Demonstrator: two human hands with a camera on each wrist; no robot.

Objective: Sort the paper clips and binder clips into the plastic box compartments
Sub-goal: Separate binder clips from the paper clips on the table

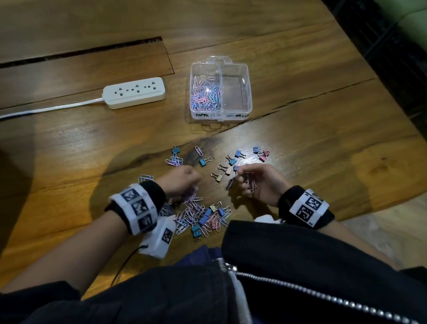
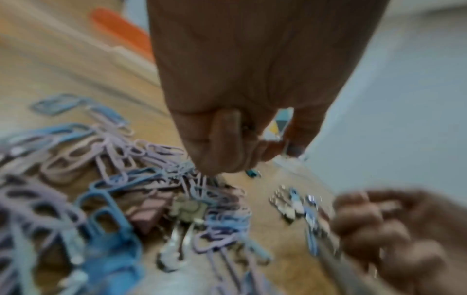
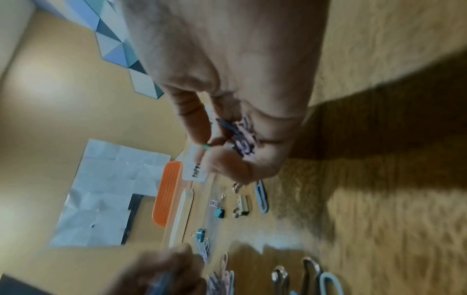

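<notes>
1. The desk [image 1: 300,151] fills the head view; the plastic box [image 1: 245,88] stands just right of centre, its left compartment heaped with paper clips [image 1: 205,95], its right one bare.
2. The loose pile [image 1: 200,214] lies low in the centre, binder clips [image 1: 233,160] scattered above it.
3. Gathering paper clips looks to be the step in hand; next, carry them up to the left compartment.
4. The right hand [image 1: 259,183] is cupped around a bunch of clips.
5. The left hand [image 1: 179,179], fingers curled, pinches at the pile; what it holds, I cannot tell.
</notes>
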